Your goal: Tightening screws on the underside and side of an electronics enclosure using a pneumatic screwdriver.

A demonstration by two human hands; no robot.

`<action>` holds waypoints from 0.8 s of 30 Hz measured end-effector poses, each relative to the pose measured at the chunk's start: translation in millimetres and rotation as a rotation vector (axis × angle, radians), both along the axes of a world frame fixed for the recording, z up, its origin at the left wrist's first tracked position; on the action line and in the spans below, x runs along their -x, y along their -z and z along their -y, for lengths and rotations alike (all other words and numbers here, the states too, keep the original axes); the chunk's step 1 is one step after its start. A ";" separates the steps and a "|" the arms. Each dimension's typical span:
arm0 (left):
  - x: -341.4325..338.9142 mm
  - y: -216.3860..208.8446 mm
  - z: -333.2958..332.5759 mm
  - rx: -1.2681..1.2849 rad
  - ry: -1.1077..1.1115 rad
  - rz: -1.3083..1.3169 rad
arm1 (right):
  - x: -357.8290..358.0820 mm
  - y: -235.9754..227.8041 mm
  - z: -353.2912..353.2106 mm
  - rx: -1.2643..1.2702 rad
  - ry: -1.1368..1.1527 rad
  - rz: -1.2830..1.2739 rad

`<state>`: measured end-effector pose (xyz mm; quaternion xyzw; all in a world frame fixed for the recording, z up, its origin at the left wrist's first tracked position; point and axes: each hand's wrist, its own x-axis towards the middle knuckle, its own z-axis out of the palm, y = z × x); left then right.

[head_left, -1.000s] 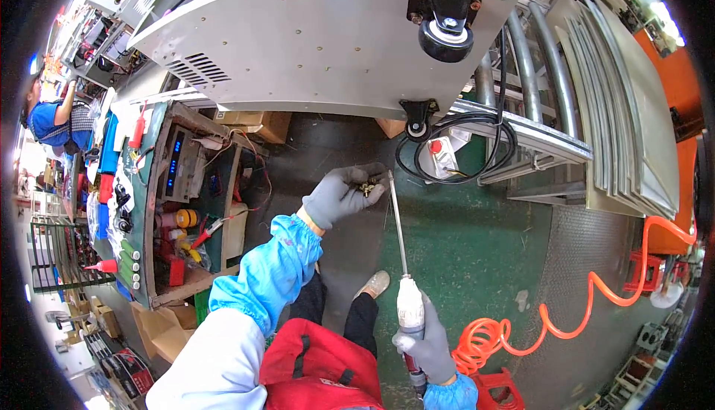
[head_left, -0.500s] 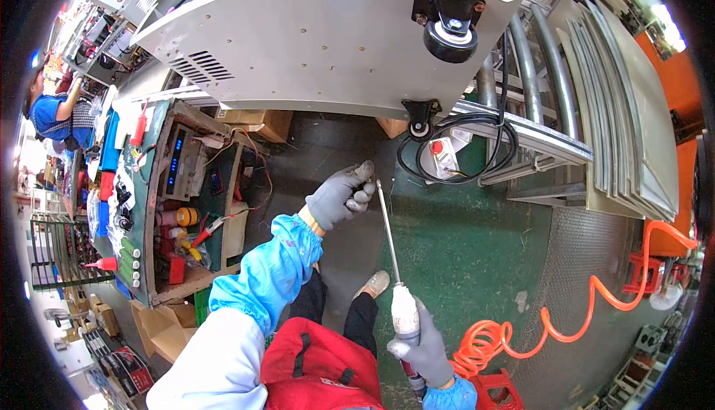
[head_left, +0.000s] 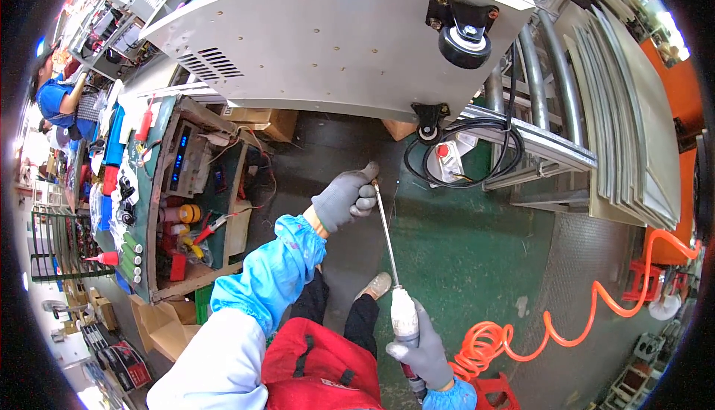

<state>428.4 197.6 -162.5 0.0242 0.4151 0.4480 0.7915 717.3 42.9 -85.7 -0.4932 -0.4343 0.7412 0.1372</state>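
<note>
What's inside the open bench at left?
Inside the bench: a metal box with blue lights, a yellow roll and, lower, a red object. What lies behind that box is hidden.

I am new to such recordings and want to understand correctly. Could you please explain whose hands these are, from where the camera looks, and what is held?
There is no robot arm here: a person works in grey gloves. The camera sits on that person's head and looks down; its wide lens bends straight edges. The right hand grips a power screwdriver with a long shaft, its tip close to the left hand. The left hand's fingers are curled; whether anything is inside, I cannot tell. Ahead is a grey cabinet with black wheels. On the bench at left are green cylinders and a red pointed container.
</note>
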 end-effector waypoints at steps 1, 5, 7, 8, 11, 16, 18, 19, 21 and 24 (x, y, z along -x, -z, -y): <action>-1.3 -3.2 -0.6 0.003 -0.004 -0.010 | -0.7 2.2 1.0 -0.003 0.002 -0.001; -5.2 -11.6 -2.4 0.029 0.007 -0.164 | -1.7 8.5 4.2 -0.038 0.000 -0.002; -7.2 -14.2 -1.9 -0.010 0.062 -0.380 | -0.3 3.7 1.5 -0.079 -0.026 0.053; -7.5 -16.4 -1.6 -0.009 0.062 -0.379 | 0.1 2.0 0.7 -0.121 -0.051 0.109; -2.7 -20.0 -2.5 -0.091 0.135 -0.608 | -0.4 18.2 5.4 -0.201 -0.006 0.045; 7.1 -18.6 -5.2 -0.302 0.285 -0.605 | -17.0 9.8 -0.2 0.723 0.201 -0.320; -0.7 -21.6 -5.6 -0.254 0.245 -0.614 | -3.2 -9.5 -12.2 0.591 0.229 -0.329; -2.1 -19.3 -4.8 -0.261 0.085 -0.477 | 13.8 -22.1 -27.6 0.497 0.153 -0.093; -7.4 -1.7 -9.0 -0.180 -0.211 -0.117 | 20.2 0.6 -26.8 0.331 0.169 -0.104; -22.7 8.2 -9.6 -0.012 -0.283 -0.041 | 37.4 23.2 -38.0 0.085 0.221 -0.117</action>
